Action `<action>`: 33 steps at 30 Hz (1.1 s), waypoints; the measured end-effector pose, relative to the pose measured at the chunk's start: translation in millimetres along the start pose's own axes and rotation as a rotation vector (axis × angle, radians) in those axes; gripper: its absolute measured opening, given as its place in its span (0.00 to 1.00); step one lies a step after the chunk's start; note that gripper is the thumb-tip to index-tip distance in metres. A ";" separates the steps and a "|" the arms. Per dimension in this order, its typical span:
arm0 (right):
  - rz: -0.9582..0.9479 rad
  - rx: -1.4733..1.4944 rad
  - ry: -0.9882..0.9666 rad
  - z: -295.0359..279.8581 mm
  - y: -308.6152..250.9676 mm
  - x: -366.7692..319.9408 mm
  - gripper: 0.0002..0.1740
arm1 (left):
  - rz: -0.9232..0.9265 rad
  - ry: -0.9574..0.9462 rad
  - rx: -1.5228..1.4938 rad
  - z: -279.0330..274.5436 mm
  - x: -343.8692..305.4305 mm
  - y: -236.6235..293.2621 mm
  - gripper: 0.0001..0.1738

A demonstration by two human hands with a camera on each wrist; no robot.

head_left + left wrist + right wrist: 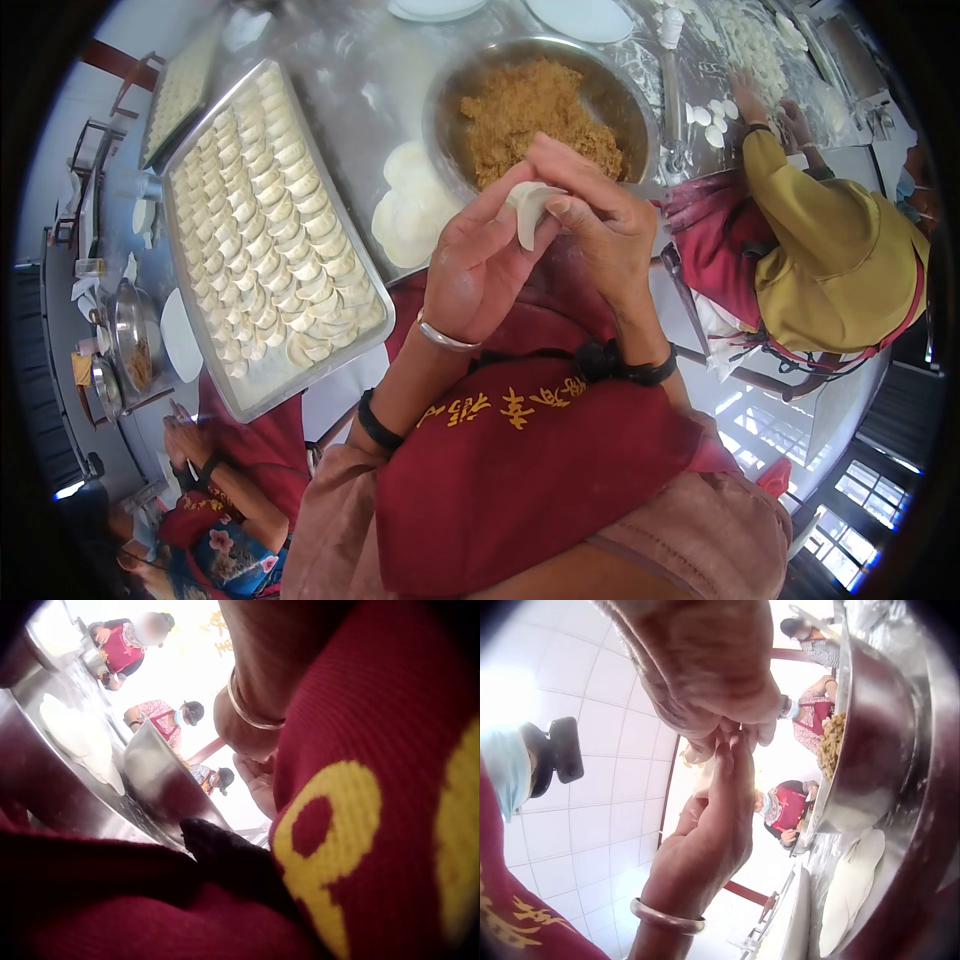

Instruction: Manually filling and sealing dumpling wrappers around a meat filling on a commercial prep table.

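A folded white dumpling (530, 214) is held up between both hands in front of the metal bowl. My left hand (478, 262) grips its left side, fingers curled behind it. From the right, my right hand (603, 215) pinches its upper edge with thumb and fingers. In the right wrist view the fingertips of the right hand (712, 667) and left hand (709, 832) meet, with the dumpling mostly hidden. The left wrist view shows part of the left hand (259, 776) behind the apron; its grip is hidden there.
Brown filling (540, 110) lies in the metal bowl (440, 125). Flat wrappers (412, 205) overlap beside it. A tray (262, 398) of dumplings stands at the left, plates (580, 18) at the back. One person (835, 250) works at the right, another (225, 490) sits at lower left.
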State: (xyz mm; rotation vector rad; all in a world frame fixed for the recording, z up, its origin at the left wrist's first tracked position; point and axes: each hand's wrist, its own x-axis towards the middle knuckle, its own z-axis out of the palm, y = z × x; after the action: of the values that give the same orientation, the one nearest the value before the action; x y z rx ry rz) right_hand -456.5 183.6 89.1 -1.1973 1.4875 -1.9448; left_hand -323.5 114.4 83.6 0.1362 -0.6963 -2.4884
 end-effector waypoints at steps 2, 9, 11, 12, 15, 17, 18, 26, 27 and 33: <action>0.086 0.089 0.041 5.3 -4.1 -1.5 0.13 | -0.014 0.053 0.023 1.8 0.2 2.4 0.32; -0.057 -0.032 -0.094 -5.1 6.5 -2.0 0.12 | -0.056 -0.023 -0.042 1.7 -1.1 -0.2 0.32; -0.073 -0.065 -0.122 -8.0 6.4 -0.8 0.11 | -0.058 -0.053 -0.051 -2.9 -1.8 -1.1 0.32; -0.080 -0.082 -0.135 -8.6 5.6 -0.6 0.11 | -0.059 -0.024 -0.047 -3.7 -2.6 -0.9 0.32; 0.036 -0.030 -0.152 -5.8 -5.3 2.9 0.09 | -0.069 0.050 -0.066 -3.3 -5.7 0.8 0.29; 0.002 -0.049 -0.180 -6.3 -9.0 4.2 0.08 | -0.085 0.088 -0.121 3.2 -6.6 4.5 0.24; -0.014 -0.058 -0.193 -6.8 -9.2 3.9 0.08 | -0.091 0.099 -0.115 3.7 -7.7 5.1 0.24; -0.164 -0.130 -0.354 -18.6 3.6 6.7 0.06 | -0.174 0.131 -0.087 11.7 -10.4 8.1 0.25; -0.169 -0.137 -0.366 -19.2 3.5 6.6 0.07 | -0.182 0.097 -0.053 8.8 -11.0 7.7 0.27; -0.041 -0.103 -0.421 -19.5 -7.7 7.5 0.07 | -0.221 0.016 0.064 3.4 -10.9 11.5 0.33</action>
State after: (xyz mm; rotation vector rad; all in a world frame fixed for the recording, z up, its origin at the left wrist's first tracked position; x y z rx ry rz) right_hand -475.4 191.7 97.9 -1.5759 1.3569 -1.5271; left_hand -309.6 113.5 91.8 0.2699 -0.7918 -2.6715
